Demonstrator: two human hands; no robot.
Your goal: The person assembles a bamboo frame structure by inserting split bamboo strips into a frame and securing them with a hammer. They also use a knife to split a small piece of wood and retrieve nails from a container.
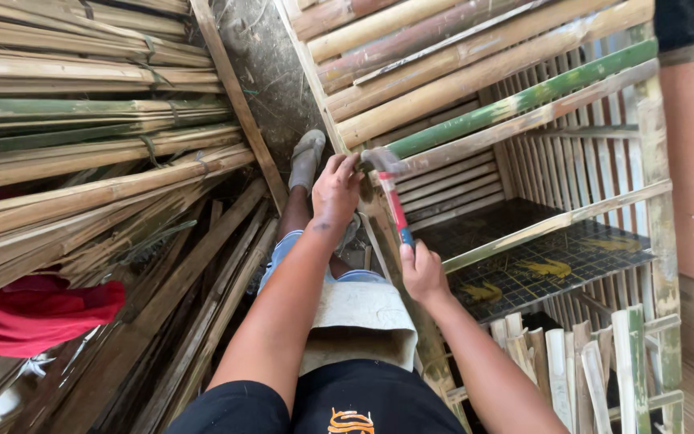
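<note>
Our right hand (423,272) closed on hammer (389,193) handle, near its end; head at bamboo frame (524,100) joint. Our left hand (335,189) pinches there, nail unseen. We judge hammer stiff, head-heavy; bamboo hard, slick.

Left arm: bare, extended forward and slightly rightward from the lower centre of view, elbow nearly straight. Left hand (336,189): back toward the camera, fingers bent and pinched together at the tips (what they pinch is too small to tell). Right arm: bare, rising from the lower right, forearm angled up and leftward. Right hand (423,272): closed in a fist, knuckles facing up, lower than the left.
</note>
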